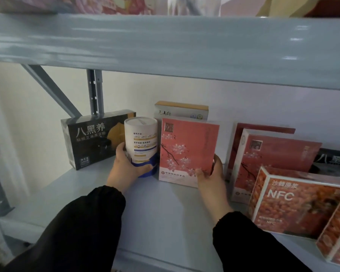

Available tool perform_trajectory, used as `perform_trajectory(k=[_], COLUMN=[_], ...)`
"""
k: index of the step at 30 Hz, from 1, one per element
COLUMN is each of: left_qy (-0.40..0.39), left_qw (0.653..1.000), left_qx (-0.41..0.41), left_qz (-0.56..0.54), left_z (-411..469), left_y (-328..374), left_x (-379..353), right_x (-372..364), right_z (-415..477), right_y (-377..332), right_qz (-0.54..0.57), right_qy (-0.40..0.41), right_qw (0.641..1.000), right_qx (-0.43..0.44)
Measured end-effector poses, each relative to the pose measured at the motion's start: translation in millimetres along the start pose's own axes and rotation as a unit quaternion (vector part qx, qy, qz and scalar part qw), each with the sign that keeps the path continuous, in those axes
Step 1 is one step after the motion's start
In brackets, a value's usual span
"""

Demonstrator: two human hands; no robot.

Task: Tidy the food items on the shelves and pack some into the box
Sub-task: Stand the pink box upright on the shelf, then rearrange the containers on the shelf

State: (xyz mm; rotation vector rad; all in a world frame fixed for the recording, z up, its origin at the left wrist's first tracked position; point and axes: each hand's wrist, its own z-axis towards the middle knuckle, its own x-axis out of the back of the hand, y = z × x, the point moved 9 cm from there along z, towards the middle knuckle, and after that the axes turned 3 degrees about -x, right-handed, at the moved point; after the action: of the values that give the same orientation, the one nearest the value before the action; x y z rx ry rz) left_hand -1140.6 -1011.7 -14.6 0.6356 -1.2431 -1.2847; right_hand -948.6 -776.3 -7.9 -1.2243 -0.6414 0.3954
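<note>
On the grey shelf (165, 213) my left hand (126, 167) grips the blue base of a white cylindrical canister (141, 138) that stands upright. Right beside it stands a pink box with a blossom print (186, 148); my right hand (210, 177) holds its lower right corner, thumb on the side edge and fingers on the front. A black box with gold print (92, 138) stands left of the canister. Behind the pink box, a white box with an orange top (182, 111) shows only its upper part.
Two more red blossom boxes (273, 158) lean at the right, with orange NFC boxes (294, 205) in front of them near the shelf's front edge. Another black box (334, 160) lies far right. A thick shelf beam (165, 44) runs overhead; an upright post (94, 91) stands behind.
</note>
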Motion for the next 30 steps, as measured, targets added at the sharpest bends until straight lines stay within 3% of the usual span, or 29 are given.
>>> perform_trajectory(k=[10,30], left_qy=[-0.014,0.004], left_qw=[0.999,1.0], left_qx=[-0.034,-0.004], left_qz=[0.021,0.022], left_z=[11.3,-50.4], left_y=[9.2,9.5], left_x=[-6.0,31.3], right_x=[3.1,4.3], right_z=[3.8,-5.8], right_y=[2.2,-5.8], right_qz=[0.015,0.02], right_qy=[0.014,0.011], right_qw=[1.0,1.0], right_qx=[-0.008,0.011])
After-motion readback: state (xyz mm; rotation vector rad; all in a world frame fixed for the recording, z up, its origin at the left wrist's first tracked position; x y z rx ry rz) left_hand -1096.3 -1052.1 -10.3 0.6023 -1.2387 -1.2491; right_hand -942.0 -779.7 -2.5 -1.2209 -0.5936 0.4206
